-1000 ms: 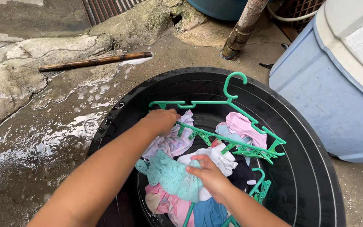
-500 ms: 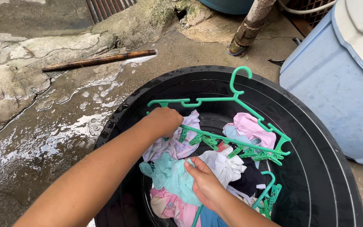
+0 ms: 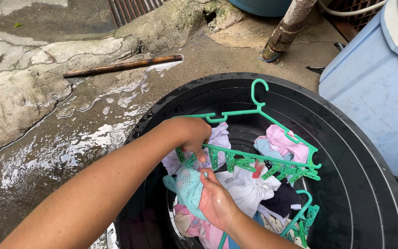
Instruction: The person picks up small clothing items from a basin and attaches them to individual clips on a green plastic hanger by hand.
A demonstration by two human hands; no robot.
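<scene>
Left hand point(image 3: 190, 133): fingers pinching green clip hanger point(image 3: 254, 161). Right hand point(image 3: 215, 200): fingers gripping teal cloth point(image 3: 187, 184). Black tub point(image 3: 346, 152) rim clear; tub's near edge cut off.

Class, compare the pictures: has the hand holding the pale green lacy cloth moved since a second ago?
Yes. The right hand has lifted the lacy cloth up from the heap of laundry, toward the green clip hanger and the left hand, judged against the black tub.

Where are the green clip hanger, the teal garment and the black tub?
Green clip hanger point(image 3: 259, 90), head view, on its hook.
Teal garment point(image 3: 187, 186), head view, on its lace middle.
Black tub point(image 3: 346, 138), head view, on its inner wall.
</scene>
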